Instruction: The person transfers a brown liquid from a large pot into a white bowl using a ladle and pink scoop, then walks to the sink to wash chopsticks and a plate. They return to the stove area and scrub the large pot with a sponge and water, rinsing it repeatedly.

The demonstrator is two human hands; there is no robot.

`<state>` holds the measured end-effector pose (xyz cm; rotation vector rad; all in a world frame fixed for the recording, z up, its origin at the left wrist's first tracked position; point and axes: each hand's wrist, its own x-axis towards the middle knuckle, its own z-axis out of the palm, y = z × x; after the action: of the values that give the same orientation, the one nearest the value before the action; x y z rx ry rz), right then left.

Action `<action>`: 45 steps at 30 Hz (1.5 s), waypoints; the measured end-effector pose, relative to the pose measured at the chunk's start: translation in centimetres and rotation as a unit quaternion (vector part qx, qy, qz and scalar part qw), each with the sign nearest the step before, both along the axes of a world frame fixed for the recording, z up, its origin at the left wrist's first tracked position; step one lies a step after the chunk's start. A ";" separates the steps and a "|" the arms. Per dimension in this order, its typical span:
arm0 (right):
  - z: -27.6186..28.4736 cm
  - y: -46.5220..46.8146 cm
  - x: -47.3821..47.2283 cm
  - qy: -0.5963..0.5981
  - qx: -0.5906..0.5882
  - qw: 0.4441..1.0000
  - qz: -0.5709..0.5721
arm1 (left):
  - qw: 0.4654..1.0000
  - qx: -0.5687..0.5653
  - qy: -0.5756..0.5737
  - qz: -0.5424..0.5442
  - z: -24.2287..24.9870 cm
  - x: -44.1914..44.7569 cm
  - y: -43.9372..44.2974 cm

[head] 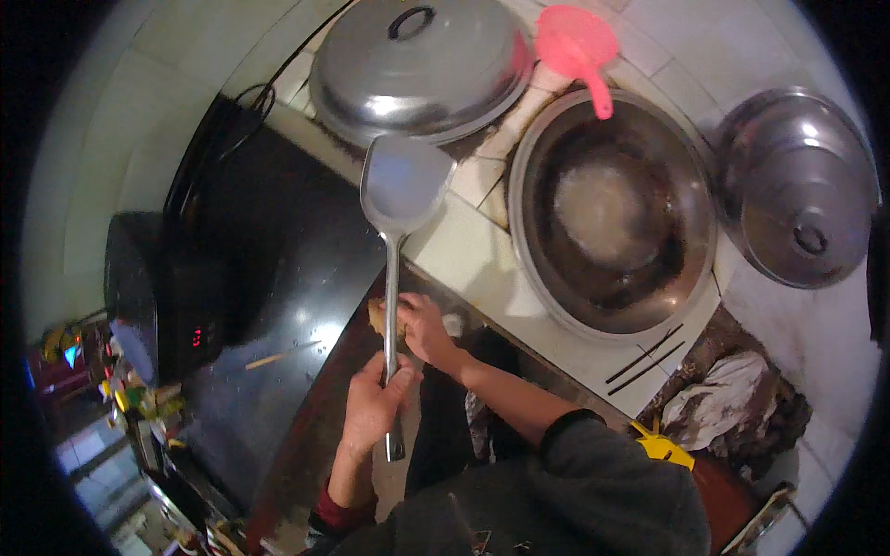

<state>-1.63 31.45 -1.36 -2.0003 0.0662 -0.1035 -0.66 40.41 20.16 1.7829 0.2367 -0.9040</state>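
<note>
My left hand (pixel 377 399) is closed around the lower handle of a metal wok spatula (pixel 391 278). The handle's end sticks out below my fist, and the broad blade (pixel 403 177) points away from me. Just above it, my right hand (pixel 425 330) grips a brownish scrubbing pad (pixel 377 318) against the handle, partly hidden behind it. To the right of the blade, a large wok (pixel 612 215) is set into the tiled stove top, with some cloudy liquid at its bottom.
A domed metal lid (pixel 424 69) and a pink plastic ladle (pixel 577 42) lie at the back. Another lid (pixel 799 194) leans at right. Two dark chopsticks (pixel 644 358) lie on the tiles (pixel 459 236). A black countertop (pixel 292 229) on the left bears a knife (pixel 281 354) and a black appliance (pixel 160 299).
</note>
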 end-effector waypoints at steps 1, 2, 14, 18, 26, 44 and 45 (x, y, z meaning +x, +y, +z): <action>-0.2 0.6 -0.2 0.055 0.073 0.996 -0.002 | 1.000 0.005 -0.005 0.009 0.2 -0.3 0.0; -0.5 0.7 -0.5 0.105 0.198 0.974 -0.016 | 1.000 0.013 -0.005 0.014 0.3 -0.5 0.1; 2.5 -27.7 -7.6 0.180 0.499 0.841 -0.106 | 1.000 0.021 -0.001 0.004 2.3 0.6 -2.2; -0.8 -41.5 -7.5 0.065 0.062 0.955 -0.282 | 0.996 -0.016 0.065 -0.062 -0.4 0.6 -7.3; -11.4 -35.0 -5.9 0.313 -0.463 0.804 -0.204 | 0.968 -0.032 0.215 -0.126 -9.2 1.1 -20.0; -9.1 -39.9 -0.5 0.062 -0.219 0.964 -0.135 | 0.939 -0.057 0.317 -0.120 -17.3 2.8 -27.6; -9.0 -41.5 -0.8 0.079 -0.270 0.950 -0.138 | 0.936 -0.060 0.321 -0.131 -17.1 3.1 -27.4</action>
<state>-2.48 -10.03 -10.37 -2.5347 0.4652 -0.1534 2.41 12.97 3.06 1.3753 0.3531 -1.6487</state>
